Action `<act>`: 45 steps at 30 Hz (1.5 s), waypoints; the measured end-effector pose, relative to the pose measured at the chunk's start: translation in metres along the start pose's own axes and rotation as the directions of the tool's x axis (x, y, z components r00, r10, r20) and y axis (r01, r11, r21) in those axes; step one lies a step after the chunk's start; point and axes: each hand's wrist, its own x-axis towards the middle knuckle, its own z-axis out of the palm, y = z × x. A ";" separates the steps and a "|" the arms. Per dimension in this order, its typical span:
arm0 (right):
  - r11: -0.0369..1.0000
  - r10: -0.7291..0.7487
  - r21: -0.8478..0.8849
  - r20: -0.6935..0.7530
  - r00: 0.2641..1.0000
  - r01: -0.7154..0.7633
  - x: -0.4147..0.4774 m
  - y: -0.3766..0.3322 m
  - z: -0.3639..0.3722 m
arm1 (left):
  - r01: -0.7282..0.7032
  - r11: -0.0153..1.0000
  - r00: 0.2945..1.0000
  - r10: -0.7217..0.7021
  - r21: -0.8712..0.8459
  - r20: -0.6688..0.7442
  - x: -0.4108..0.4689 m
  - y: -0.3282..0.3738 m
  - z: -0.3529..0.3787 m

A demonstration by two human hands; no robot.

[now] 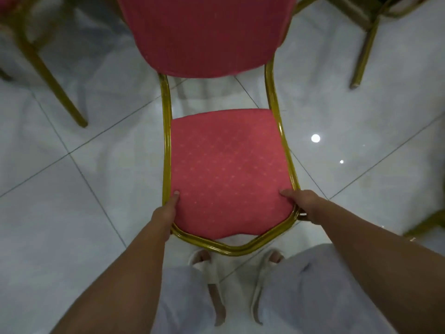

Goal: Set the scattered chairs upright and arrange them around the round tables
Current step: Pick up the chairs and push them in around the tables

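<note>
i held one chair (226,165) by the front corners of its seat. my left hand (167,210) was clamped on the left rail and my right hand (301,206) on the right rail, each thumb pressed on the red cushion and the other fingers hidden under the gold frame (166,141). the chair stood straight in front of me, its back (207,32) on the far side and its front edge just over my two slippers (204,263). i could not tell whether its legs touched the floor (72,213). open tile lay on both sides of the seat. a second chair's left leg (50,75) slanted at upper left, a third chair's right leg (363,51) stood at upper right, and a blurred gold bar (426,222) poked in at the right edge, near my right arm.
</note>
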 end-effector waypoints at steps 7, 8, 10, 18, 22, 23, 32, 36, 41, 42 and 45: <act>0.998 0.065 -0.009 0.072 0.995 -0.065 -0.248 -0.023 -0.057 | 0.042 0.995 0.999 -0.043 0.094 0.003 -0.251 0.038 -0.100; 0.997 0.071 0.018 0.071 0.995 -0.073 -0.282 -0.031 -0.063 | 0.043 0.996 0.998 -0.046 0.081 0.039 -0.283 0.047 -0.114; 0.994 0.078 0.065 0.076 0.994 -0.083 -0.340 -0.048 -0.078 | 0.029 0.997 0.995 -0.036 0.073 0.095 -0.338 0.068 -0.141; 0.959 -0.023 0.283 0.103 0.994 -0.007 -0.497 -0.141 -0.107 | -0.175 0.954 0.960 0.220 -0.242 0.171 -0.486 0.175 -0.204; 0.891 -0.253 0.418 0.138 0.958 0.175 -0.533 -0.168 -0.112 | -0.227 0.842 0.909 0.363 -0.489 0.204 -0.508 0.197 -0.199; 0.879 -0.297 0.426 0.138 0.945 0.215 -0.538 -0.168 -0.114 | -0.255 0.849 0.905 0.378 -0.462 0.196 -0.510 0.194 -0.194; 0.848 -0.268 0.472 -0.010 0.964 0.241 -0.536 -0.079 -0.146 | -0.175 0.985 0.956 0.168 0.009 0.239 -0.527 0.138 -0.101; 0.759 -0.294 0.579 -0.101 0.951 0.296 -0.549 -0.051 -0.187 | -0.258 0.962 0.930 0.221 0.093 0.292 -0.562 0.144 -0.033; 0.626 -0.308 0.666 -0.267 0.913 0.406 -0.556 -0.026 -0.253 | -0.411 0.898 0.836 0.302 0.157 0.459 -0.604 0.149 0.060; 0.591 -0.306 0.687 -0.294 0.906 0.422 -0.554 -0.021 -0.266 | -0.439 0.885 0.812 0.315 0.158 0.492 -0.610 0.149 0.077; 0.489 -0.275 0.751 -0.351 0.895 0.444 -0.542 -0.009 -0.297 | -0.476 0.868 0.769 0.334 0.139 0.545 -0.624 0.150 0.124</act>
